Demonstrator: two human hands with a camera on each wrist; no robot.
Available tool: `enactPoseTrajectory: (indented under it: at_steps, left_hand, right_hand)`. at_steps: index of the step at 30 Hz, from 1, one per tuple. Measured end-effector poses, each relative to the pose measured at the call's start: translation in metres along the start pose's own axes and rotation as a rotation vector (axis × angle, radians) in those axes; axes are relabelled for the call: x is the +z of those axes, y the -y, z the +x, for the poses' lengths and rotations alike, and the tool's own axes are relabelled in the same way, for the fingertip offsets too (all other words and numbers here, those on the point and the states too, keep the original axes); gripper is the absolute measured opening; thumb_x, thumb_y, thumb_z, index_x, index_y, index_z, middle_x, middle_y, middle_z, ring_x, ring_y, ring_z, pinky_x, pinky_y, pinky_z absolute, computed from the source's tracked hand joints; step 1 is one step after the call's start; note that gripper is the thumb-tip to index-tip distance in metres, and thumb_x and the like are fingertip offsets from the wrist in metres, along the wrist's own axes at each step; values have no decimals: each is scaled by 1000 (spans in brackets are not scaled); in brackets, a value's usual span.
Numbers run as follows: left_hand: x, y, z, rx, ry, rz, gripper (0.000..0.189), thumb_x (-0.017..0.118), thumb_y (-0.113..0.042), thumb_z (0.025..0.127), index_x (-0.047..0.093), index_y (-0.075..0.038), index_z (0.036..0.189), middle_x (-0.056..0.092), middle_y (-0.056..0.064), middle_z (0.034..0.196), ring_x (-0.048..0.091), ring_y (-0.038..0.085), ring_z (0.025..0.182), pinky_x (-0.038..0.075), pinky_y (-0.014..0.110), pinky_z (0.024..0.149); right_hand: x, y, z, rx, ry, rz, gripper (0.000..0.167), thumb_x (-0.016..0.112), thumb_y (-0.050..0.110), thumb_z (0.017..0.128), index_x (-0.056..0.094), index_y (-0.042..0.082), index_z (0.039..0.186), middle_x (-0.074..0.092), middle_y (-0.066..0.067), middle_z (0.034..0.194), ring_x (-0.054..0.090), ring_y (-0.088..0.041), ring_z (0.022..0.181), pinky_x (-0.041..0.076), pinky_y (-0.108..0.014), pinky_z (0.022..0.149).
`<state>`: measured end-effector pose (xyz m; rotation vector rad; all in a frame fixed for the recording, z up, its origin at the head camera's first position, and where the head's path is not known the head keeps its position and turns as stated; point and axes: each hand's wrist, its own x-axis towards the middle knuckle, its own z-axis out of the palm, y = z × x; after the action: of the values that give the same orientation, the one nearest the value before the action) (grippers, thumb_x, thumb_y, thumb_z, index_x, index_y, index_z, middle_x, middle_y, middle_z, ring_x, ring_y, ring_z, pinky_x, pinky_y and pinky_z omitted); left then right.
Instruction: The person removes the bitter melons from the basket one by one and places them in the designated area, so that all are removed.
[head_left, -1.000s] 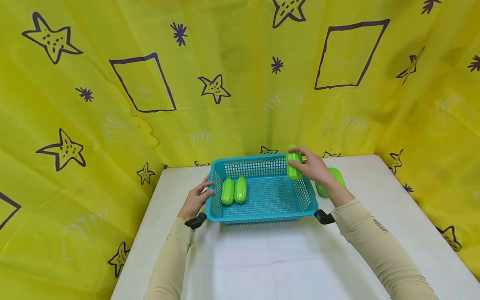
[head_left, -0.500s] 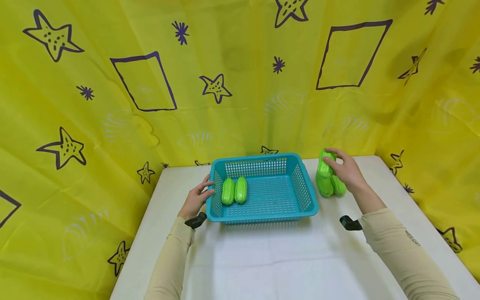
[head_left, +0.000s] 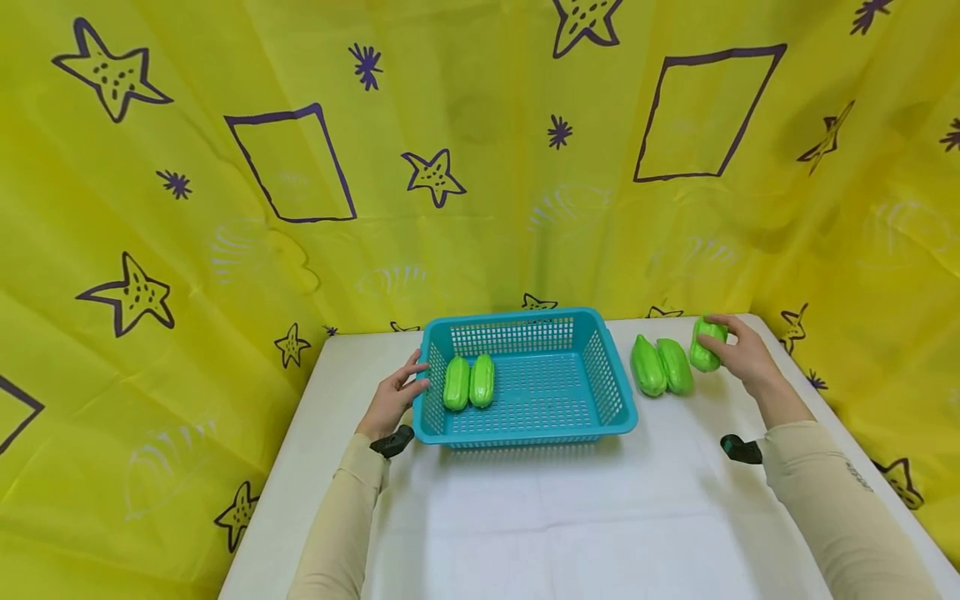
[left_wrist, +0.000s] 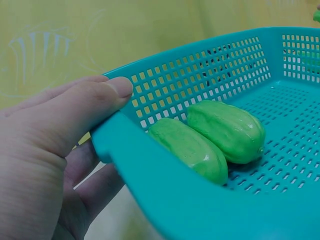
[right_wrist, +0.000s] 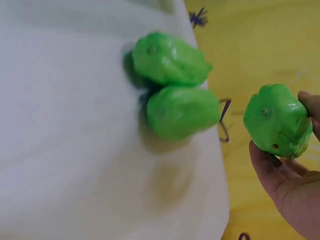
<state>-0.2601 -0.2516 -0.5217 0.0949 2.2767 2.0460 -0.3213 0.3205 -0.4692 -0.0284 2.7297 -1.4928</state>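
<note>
My left hand [head_left: 390, 402] grips the left rim of a turquoise perforated plastic basket [head_left: 517, 437]; in the left wrist view its thumb lies over the rim with fingers outside. Two glossy green papaya-shaped fruits [left_wrist: 227, 131] lie side by side at the basket's left end. To the right of the basket, my right hand [head_left: 748, 354] holds another green papaya-shaped fruit [right_wrist: 274, 120] between thumb and fingers, raised off the table in the right wrist view. Left of it, two more such fruits [head_left: 648, 367] rest on the table, close together.
A white-covered table [head_left: 540, 517] carries everything. Yellow curtain [head_left: 480, 250] with drawn stars and frames encloses the back and both sides, close behind the basket. Dark wrist devices [head_left: 741, 450] sit below both hands.
My right hand has carried its fruit from over the basket's right end to the right, past the two fruits on the table, and lower. The left hand and basket have stayed put.
</note>
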Motion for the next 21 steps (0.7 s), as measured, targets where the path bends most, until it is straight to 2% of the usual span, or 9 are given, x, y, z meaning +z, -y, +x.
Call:
enactPoseTrajectory:
  at_steps: [2, 4, 11, 21]
  left_hand:
    - [0, 0, 0, 4, 4, 0, 47, 62, -21, 98, 51, -1, 139, 24, -7, 160, 27, 27, 145, 36, 53, 109]
    - [0, 1, 0, 4, 3, -9, 46, 62, -21, 98, 51, -1, 138, 24, -7, 160, 28, 27, 144, 36, 52, 108]
    - [0, 1, 1, -15, -1, -1, 44, 62, -20, 98, 53, -5, 138, 25, -12, 159, 24, 24, 146, 35, 53, 109]
    - [0, 0, 1, -10, -8, 6, 48, 64, -25, 96, 53, -5, 138, 26, -11, 159, 25, 26, 145, 34, 54, 109]
  right_hand:
    - [-4, -9, 1, -6, 21, -46, 65, 50, 33, 102, 27, -6, 149, 13, -39, 151, 20, -58, 135, 36, -66, 98]
    - [-7, -17, 1, -4, 43, -81, 63, 51, 31, 103, 28, -7, 148, 13, -39, 151, 13, -60, 136, 25, -73, 101]
    - [-6, -39, 4, 4, 124, -174, 59, 51, 27, 103, 31, -7, 147, 14, -43, 149, 11, -63, 134, 17, -74, 104]
    - [2, -48, 15, -28, 184, -263, 55, 55, 20, 101, 35, -8, 143, 19, -45, 145, 14, -64, 132, 16, -73, 104]
